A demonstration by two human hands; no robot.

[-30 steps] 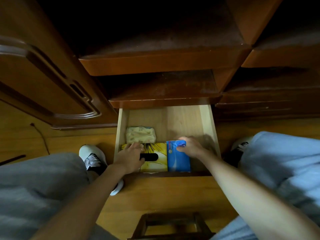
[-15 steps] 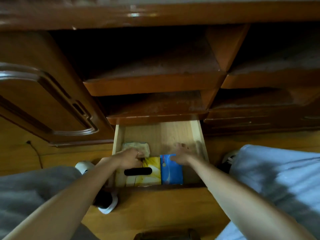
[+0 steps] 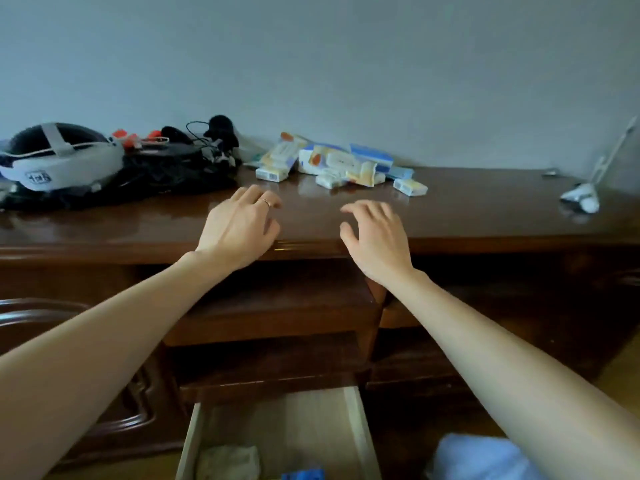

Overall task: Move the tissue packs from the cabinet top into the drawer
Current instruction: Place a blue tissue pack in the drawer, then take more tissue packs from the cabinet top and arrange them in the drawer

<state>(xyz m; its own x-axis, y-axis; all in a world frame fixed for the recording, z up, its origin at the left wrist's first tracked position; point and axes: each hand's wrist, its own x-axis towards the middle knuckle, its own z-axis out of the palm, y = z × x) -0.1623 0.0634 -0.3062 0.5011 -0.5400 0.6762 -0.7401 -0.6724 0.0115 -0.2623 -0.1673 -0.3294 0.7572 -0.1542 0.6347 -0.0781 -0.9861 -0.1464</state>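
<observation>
no legible text, only a blurred label on the white headset (image 3: 62, 164)

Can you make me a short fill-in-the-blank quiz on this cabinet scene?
1. Both hands, the left hand and the right hand, hold ____.
2. The tissue packs lie on the cabinet ____.
3. The drawer below stands ____.
4. A ____ sits on a finger of the left hand.

Missing words: nothing; top; open; ring

Just one view here, a wide-angle head cam. It looks forward and slightly down from close in front of the cabinet, taking in the worktop (image 3: 450, 216) front edge to back wall, with the open drawer (image 3: 356, 431) at the bottom.
</observation>
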